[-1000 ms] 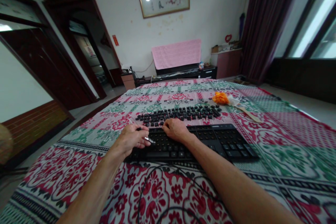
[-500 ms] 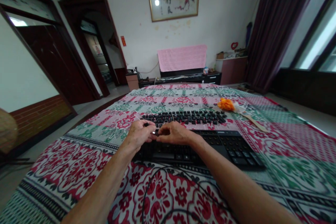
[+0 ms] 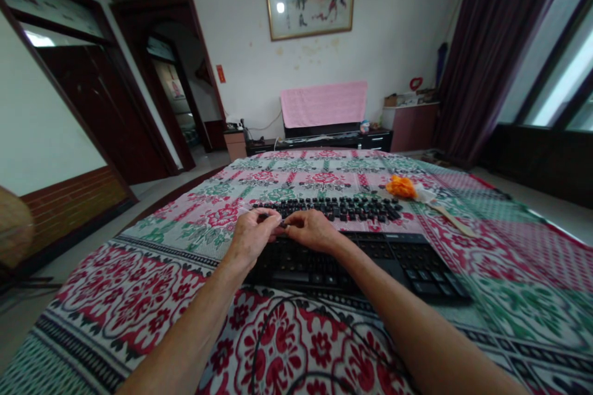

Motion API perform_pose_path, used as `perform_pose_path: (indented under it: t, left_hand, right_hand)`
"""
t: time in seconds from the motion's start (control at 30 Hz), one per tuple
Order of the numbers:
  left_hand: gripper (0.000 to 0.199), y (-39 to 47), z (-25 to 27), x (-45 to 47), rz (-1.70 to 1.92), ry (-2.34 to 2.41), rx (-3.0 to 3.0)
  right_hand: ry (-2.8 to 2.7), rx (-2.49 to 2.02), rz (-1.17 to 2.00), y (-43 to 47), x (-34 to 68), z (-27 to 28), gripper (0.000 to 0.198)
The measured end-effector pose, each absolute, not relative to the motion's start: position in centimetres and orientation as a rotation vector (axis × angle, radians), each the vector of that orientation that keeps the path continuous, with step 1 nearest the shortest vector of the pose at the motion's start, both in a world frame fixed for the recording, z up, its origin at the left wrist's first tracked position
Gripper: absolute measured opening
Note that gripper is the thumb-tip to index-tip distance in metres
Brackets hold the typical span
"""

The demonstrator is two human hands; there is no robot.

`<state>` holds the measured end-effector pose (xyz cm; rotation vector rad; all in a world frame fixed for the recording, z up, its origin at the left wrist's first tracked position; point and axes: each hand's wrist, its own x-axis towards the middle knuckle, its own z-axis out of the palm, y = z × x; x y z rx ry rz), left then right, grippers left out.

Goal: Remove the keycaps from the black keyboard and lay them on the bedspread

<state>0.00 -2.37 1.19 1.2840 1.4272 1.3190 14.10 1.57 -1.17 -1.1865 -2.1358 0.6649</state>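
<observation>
My left hand (image 3: 252, 236) and my right hand (image 3: 311, 229) meet above the upper left part of a black keyboard (image 3: 393, 265). Their fingertips pinch a small dark piece (image 3: 283, 223), apparently a keycap, mostly hidden by the fingers. Many key positions on the keyboard lack caps, while keys along its lower edge and right end are in place. Just behind it, loose black keycaps (image 3: 343, 207) lie in rows on the patterned cloth; my hands cover some of the left ones.
To the right lies an orange duster-like bundle (image 3: 401, 187) with white wrapping and a flat pale handle (image 3: 451, 220). A black cable (image 3: 264, 327) loops across the tablecloth (image 3: 185, 271) in front of the keyboard. Beyond the table, a pink cloth (image 3: 324, 105) covers a screen.
Both hands have risen slightly away from the keyboard, and their fingertips have come closer together around the small piece. The view has shifted a little.
</observation>
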Motion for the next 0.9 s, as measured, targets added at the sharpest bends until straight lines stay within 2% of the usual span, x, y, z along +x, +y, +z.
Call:
perform_pose_path:
  t: [0.23,0.43,0.63,0.77,0.9]
  left_hand:
    - [0.026,-1.6,0.6,-0.1,1.511,1.408,1.154]
    - [0.027,-1.6,0.9,-0.8,1.487,1.376,1.096]
    - [0.03,-1.5,0.7,-0.8,1.44,1.343,1.11]
    - [0.03,-1.4,0.8,-1.0,1.431,1.34,1.094]
    - [0.027,-1.4,1.1,-1.1,1.436,1.345,1.079]
  right_hand:
    - [-2.133,-1.292,0.55,1.7,13.7,-1.2,0.038]
    - [-2.05,-1.506,0.391,3.5,17.3,-0.6,0.021]
    - [-2.072,-1.659,0.377,4.8,18.4,-0.9,0.022]
    - [-2.164,-1.626,0.278,5.8,17.4,-1.6,0.022]
    - [-2.281,-1.614,0.334,6.8,17.1,-2.7,0.019]
